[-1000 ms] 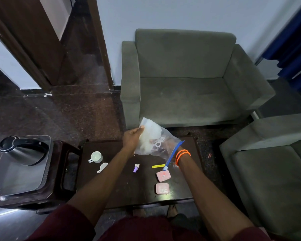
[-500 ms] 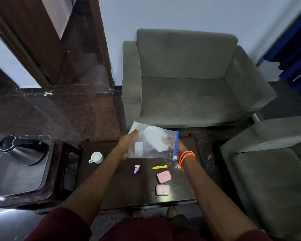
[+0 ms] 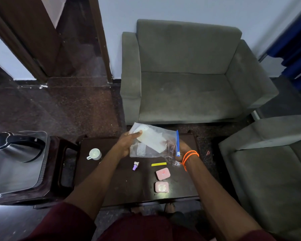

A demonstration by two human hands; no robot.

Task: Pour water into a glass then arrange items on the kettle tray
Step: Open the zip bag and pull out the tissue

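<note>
Holding a clear zip bag (image 3: 153,145) above the surface (image 3: 122,185), the left hand (image 3: 124,145) grips its closed end while the right hand (image 3: 180,152) pinches the blue zip edge, probably to keep it taut; the kettle tray (image 3: 16,174) sits well left of both hands.

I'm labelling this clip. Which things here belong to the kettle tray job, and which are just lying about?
Job:
kettle
kettle tray
white cup
zip bag, gripped by left hand and right hand

Lying about:
two pink boxes
yellow strip
purple item
sofa
</note>
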